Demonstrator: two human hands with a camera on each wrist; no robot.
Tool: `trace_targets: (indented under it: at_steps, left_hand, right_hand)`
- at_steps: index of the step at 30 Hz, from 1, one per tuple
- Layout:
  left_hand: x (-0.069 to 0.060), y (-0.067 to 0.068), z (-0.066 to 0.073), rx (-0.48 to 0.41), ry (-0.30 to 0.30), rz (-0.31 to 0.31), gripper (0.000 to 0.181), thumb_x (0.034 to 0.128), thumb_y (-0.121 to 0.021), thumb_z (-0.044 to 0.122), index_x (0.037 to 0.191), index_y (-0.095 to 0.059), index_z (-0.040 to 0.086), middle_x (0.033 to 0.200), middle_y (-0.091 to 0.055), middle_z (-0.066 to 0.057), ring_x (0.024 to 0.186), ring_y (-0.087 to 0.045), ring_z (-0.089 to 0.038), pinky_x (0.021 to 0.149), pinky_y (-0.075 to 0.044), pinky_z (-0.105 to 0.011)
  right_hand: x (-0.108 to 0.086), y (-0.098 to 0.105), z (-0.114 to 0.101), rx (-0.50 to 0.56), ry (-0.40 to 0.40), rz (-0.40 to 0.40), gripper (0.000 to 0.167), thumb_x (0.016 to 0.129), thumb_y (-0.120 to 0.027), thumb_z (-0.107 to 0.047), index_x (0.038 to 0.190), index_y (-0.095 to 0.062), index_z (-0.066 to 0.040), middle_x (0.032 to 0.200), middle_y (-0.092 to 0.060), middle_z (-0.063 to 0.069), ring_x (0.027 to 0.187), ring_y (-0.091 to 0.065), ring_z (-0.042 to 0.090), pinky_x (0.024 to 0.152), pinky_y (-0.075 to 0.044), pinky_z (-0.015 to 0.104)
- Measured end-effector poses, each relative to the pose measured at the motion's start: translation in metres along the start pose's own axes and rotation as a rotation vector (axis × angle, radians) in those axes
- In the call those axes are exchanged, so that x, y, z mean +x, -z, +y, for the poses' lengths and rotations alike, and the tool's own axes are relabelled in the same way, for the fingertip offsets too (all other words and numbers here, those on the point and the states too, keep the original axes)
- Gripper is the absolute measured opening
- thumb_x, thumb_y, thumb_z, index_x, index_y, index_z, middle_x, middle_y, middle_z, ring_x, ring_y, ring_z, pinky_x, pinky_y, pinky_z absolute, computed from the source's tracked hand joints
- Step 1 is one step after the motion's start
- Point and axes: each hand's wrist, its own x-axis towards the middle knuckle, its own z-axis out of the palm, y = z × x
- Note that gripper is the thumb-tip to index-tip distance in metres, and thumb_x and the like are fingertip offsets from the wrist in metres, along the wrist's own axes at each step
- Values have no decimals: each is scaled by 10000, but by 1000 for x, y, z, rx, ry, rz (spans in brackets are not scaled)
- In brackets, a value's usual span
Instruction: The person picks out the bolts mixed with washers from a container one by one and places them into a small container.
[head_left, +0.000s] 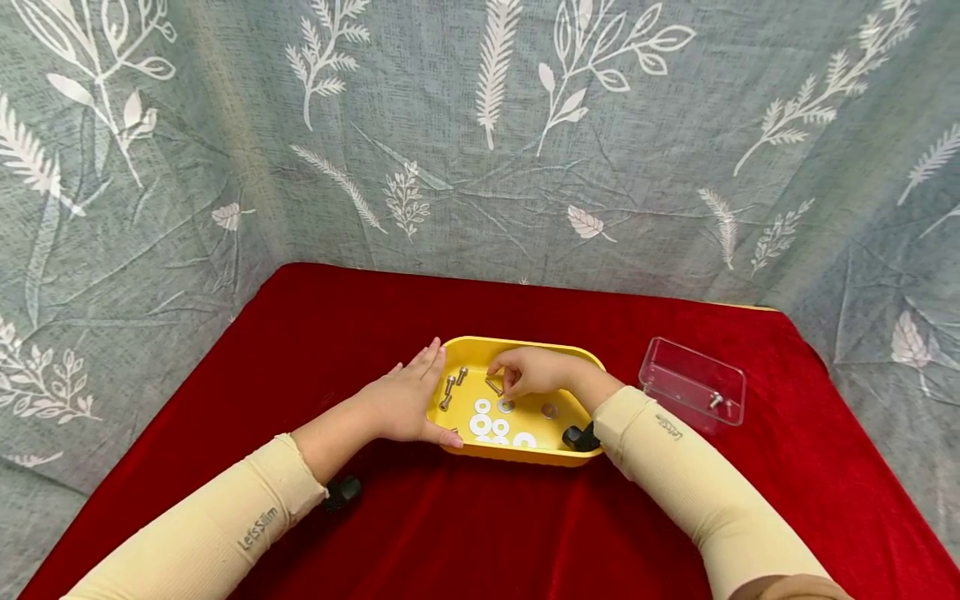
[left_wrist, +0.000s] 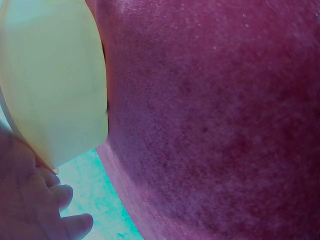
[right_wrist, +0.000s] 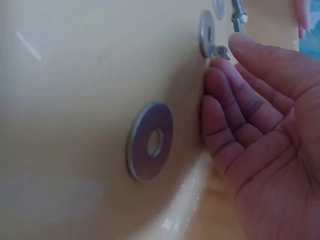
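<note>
In the head view a yellow tray stands on the red cloth. My left hand rests along its left end, fingers straight against the outer wall and thumb at the front corner; the left wrist view shows the fingers beside the tray wall. Inside the tray my right hand bends its fingers over a small bolt, thumb and forefinger apart on either side. The right wrist view shows the bolt's head near the thumb tip, close to a washer. Another washer lies nearer the wrist.
Several bolts lie at the tray's left end, and several flat washers at its front middle. A clear plastic box with a bolt in it stands to the right. A patterned curtain hangs behind the table.
</note>
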Motion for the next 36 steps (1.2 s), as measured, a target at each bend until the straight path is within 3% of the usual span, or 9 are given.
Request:
trace_targets:
  at_steps: [15, 36]
  left_hand:
    - [-2, 1, -1, -2, -4, -2, 1287, 616, -526, 810, 1447, -11, -28, 1513, 71, -169, 1393, -33, -282, 1058, -206, -524]
    - [-1, -1, -1, -4, 7, -3, 1306, 594, -498, 840, 1451, -15, -19, 1515, 73, -159, 1394, -24, -267, 1062, -207, -515]
  right_hand:
    - [8, -5, 0, -30, 2, 13, 340, 835, -656, -73, 1164, -569, -63, 708, -579, 7, 577, -475, 99, 566, -400, 192]
    - [4, -3, 0, -41, 11, 33, 258, 818, -678, -76, 1059, -586, -66, 762, -598, -4, 661, -548, 116, 628, -457, 225]
